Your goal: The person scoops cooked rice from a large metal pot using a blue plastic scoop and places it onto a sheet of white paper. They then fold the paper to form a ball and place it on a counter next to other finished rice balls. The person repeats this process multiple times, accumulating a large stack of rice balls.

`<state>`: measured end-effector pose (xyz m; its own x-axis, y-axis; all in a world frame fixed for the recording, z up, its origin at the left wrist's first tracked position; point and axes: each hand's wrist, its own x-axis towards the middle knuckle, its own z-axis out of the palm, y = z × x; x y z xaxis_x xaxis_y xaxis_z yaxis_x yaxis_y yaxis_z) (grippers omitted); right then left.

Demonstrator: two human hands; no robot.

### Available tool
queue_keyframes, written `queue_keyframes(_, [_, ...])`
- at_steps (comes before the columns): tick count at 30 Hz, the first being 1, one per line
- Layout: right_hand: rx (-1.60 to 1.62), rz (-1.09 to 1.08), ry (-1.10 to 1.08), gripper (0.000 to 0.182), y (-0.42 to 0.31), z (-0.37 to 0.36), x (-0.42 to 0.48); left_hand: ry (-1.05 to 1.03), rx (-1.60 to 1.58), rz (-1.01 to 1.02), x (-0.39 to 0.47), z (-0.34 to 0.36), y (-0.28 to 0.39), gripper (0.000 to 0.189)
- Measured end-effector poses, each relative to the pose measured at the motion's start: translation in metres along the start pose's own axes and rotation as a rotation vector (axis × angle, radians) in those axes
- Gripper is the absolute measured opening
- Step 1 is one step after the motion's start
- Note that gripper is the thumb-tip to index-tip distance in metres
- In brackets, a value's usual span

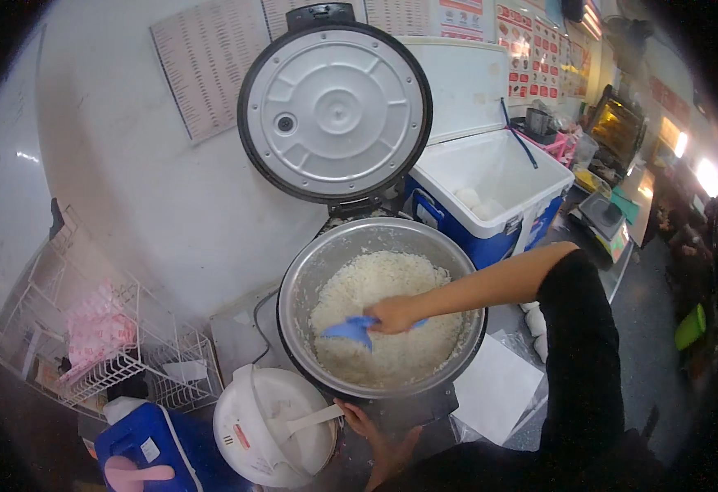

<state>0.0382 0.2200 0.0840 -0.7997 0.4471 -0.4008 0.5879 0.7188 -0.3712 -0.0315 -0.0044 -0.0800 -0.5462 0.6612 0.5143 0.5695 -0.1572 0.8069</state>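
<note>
My right hand (392, 315) grips a blue plastic rice scoop (349, 330) down in the cooked white rice (389, 270). The rice lies in the round metal pot (300, 289) of a large cooker, whose metal-lined lid (337, 80) stands raised behind it. Below the pot's front rim is my left hand (368, 430), thumb and fingers apart. Its fingertips are beside the handle end of a white paddle (312, 420); whether they touch is unclear. That paddle lies across the top of a smaller white rice cooker (251, 424).
Behind to the right, a blue-and-white cooler box (494, 227) stands open with white bundles (475, 203) inside. White sheets (497, 387) lie right of the pot. A wire rack (174, 375), blue container (143, 443) and pink paddle (137, 473) are at left. A scale (602, 215) sits farther right.
</note>
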Motion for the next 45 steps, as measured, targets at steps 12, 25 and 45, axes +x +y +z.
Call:
queue_keyframes(12, [-0.204,0.17,0.239,0.055,0.01,-0.017,-0.003,0.104,0.146,-0.155,-0.044,0.025,-0.077,0.048])
queue_keyframes(25, [-0.021,0.237,0.103,0.057,-0.037,0.057,0.012,0.056,0.169,-0.126,-0.04,0.019,-0.051,0.058])
queue_keyframes(45, [0.018,-0.082,0.049,0.046,-0.031,0.041,-0.015,0.07,0.174,-0.136,-0.039,0.016,-0.04,0.078])
